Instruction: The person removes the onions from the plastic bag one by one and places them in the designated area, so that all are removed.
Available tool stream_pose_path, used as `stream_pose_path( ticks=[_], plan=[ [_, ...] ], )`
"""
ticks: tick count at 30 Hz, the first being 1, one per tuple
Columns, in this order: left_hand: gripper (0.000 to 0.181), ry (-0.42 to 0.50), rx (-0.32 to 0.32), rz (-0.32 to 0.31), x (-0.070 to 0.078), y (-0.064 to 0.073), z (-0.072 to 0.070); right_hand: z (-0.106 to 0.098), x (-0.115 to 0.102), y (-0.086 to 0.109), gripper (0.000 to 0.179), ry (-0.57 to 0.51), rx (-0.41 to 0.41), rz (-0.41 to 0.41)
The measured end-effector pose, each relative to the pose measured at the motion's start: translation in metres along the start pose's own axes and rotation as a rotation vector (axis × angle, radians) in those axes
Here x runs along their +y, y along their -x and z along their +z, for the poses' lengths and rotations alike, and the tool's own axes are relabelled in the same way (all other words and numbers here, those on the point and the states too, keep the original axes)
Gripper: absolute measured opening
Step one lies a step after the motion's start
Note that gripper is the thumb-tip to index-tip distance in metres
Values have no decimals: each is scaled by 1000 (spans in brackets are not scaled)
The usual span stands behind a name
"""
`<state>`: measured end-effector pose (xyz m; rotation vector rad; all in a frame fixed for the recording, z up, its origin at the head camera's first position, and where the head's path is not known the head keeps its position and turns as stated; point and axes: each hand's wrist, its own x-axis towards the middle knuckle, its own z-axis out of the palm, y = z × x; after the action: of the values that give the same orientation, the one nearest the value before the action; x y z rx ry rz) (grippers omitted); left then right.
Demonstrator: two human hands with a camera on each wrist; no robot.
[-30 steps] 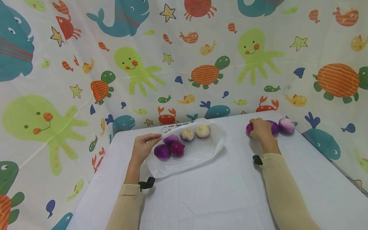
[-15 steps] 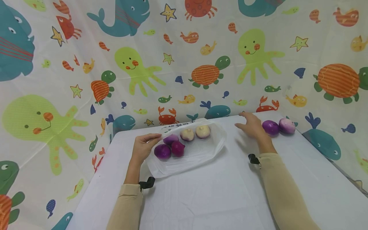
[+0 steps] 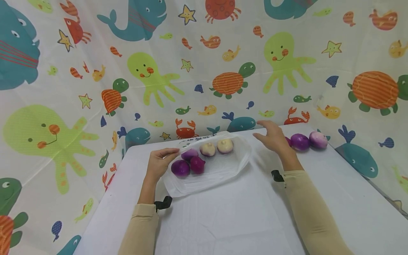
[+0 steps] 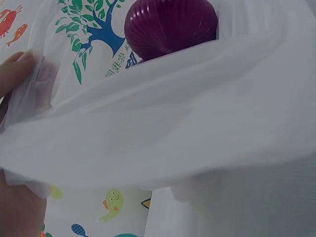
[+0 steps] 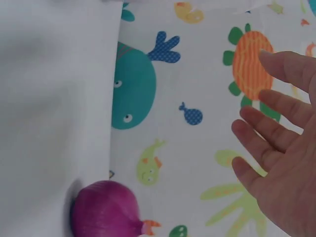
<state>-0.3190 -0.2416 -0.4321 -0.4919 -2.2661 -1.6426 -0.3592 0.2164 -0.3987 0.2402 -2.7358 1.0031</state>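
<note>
A white plastic bag (image 3: 220, 173) lies on the table with its mouth spread toward me. My left hand (image 3: 158, 163) pinches its left edge between thumb and fingers; the thin film drapes over the fingers in the left wrist view. Inside sit several onions, among them a dark purple onion (image 3: 180, 168), a magenta onion (image 3: 197, 164) and a pale-ended onion (image 3: 225, 145). To the right of the bag my right hand (image 3: 273, 136) hovers with fingers spread, holding nothing. Behind its wrist stands a row of three onions; the leftmost onion (image 5: 106, 210) is partly hidden in the head view.
A purple onion (image 3: 300, 142) and a lighter onion (image 3: 318, 140) sit side by side near the table's back right corner. The white-covered table (image 3: 242, 219) meets a curtain (image 3: 197, 117) printed with sea animals along its back edge.
My right hand has left the leftmost onion of the row and moved left toward the bag, with its fingers spreading. The left hand and the bag have stayed in place.
</note>
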Motion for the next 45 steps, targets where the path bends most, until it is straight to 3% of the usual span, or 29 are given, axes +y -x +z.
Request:
stream_pose_path(
  ticks=[4, 17, 35, 45],
  plan=[
    [20, -1, 1, 13, 0, 0, 0, 0, -11, 0, 62, -20, 22, -65],
    [19, 3, 5, 22, 1, -3, 1, 1, -39, 10, 56, -68, -9, -284],
    [19, -1, 1, 10, 1, 0, 0, 16, -54, 13, 38, -158, -49, -471],
    [19, -6, 1, 10, -1, -1, 0, 22, -65, 19, 35, -181, -109, -500]
  ],
)
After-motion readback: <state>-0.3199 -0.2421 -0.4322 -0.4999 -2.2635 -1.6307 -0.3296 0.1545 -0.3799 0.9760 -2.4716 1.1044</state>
